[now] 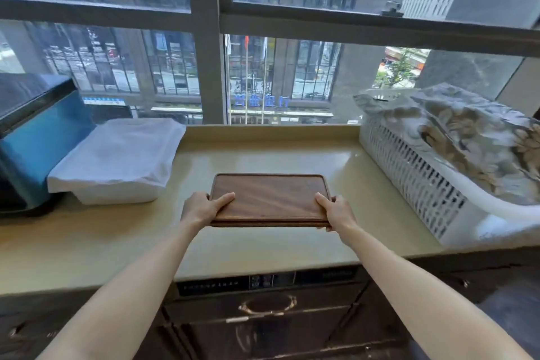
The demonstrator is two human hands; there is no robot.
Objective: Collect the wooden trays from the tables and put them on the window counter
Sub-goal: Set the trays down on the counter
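A dark wooden tray (270, 197), rectangular with a raised rim, is held level over the middle of the beige window counter (263, 155). My left hand (203, 207) grips its near left corner, thumb on top. My right hand (339, 212) grips the near right corner the same way. The near edge looks thick, as if a second tray lies under the first, but I cannot tell. Whether the far edge touches the counter is unclear.
A white covered box (117, 161) and a blue appliance (38, 137) stand at the left. A white slotted basket (415, 172) with patterned cloth fills the right. The window frame (213, 67) rises behind. Dark cabinets and a built-in appliance panel (268, 280) sit below the counter edge.
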